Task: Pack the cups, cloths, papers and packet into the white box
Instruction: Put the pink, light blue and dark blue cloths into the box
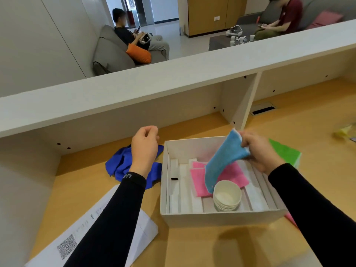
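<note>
One light-blue cloth (221, 160), fuzzy with pale edging, hangs pinched in the right hand (260, 153) over the white box (221, 218); the left hand (145, 145) hovers loosely curled, empty.

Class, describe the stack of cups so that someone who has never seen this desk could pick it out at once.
Start at the open white box in the middle of the wooden desk. Look inside at its near right part, just in front of the flat pink cloth. There stands the stack of cups: round, plain white and upright, the only hard, nested things in the box, while its neighbours are soft, coloured cloths.
</note>
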